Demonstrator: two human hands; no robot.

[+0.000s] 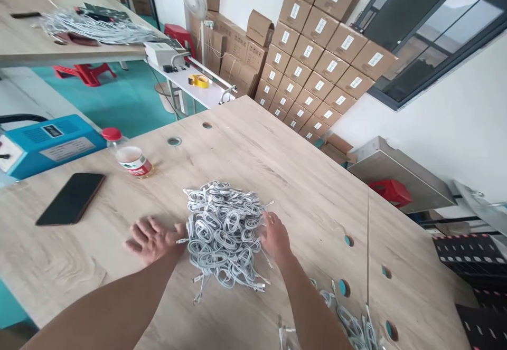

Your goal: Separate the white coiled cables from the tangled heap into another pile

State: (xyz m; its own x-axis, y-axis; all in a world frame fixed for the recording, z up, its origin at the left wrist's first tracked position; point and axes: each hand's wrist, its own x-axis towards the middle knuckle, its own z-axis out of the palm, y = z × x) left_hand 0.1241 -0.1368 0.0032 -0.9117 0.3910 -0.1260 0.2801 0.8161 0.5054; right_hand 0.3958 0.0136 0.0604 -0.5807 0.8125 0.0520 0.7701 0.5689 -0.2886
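Observation:
A heap of coiled grey-white cables (225, 234) with pale plugs lies on the wooden table in front of me. My left hand (154, 239) rests palm down at the heap's left side, fingers spread and the thumb beside the outer cables. At the right edge of the heap, my right hand (275, 234) is cupped against the coils, thumb and forefinger apart. Its other fingers are partly hidden, and no single cable shows in its grasp. More loose cables (352, 323) lie beyond my right forearm, near the bottom of the view.
A black phone (71, 199) and a red-capped bottle (130, 154) stand to the left on the tabletop (253, 144), which has several round holes. A blue machine (55, 144) borders its left edge. Stacked cartons (309, 51) line the wall; yellow tape (198, 81) sits on a side bench.

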